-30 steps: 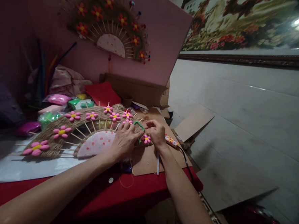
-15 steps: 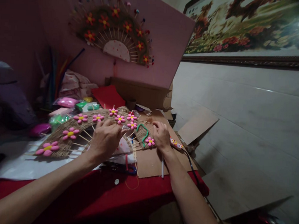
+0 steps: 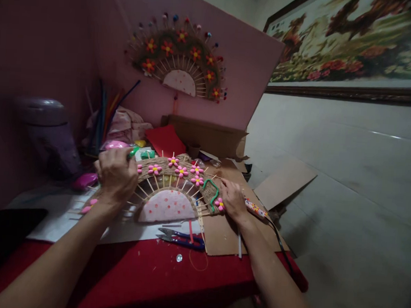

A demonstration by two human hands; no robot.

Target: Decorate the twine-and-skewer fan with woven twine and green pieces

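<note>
A fan-shaped frame of thin wooden sticks [image 3: 150, 184] and wound twine [image 3: 165, 167] lies before me, with pink clay flowers [image 3: 181, 171] on it. Its white centre piece [image 3: 169, 206] has red dots. On the right part a green clay strip [image 3: 218, 188] bends in a wavy line. My right hand [image 3: 233, 201] is closed at that end, fingertips pinching a stick's outer tip. Over the fan's left part is my left hand [image 3: 116, 176], fingers curled beside a green clay packet [image 3: 133, 152]. Whatever its fingertips touch is hidden.
Blue-handled snips [image 3: 182, 239] and a small clear gem [image 3: 179, 258] lie near the front of the red cloth [image 3: 142, 271]. A flower-patterned corded tool [image 3: 256, 209] rests on cardboard [image 3: 221, 236]. A finished fan [image 3: 180, 55] hangs on the pink board behind.
My left hand has moved left from the fan's middle, uncovering the dotted centre piece. My right hand stays at the fan's right end. The whole view has shifted slightly.
</note>
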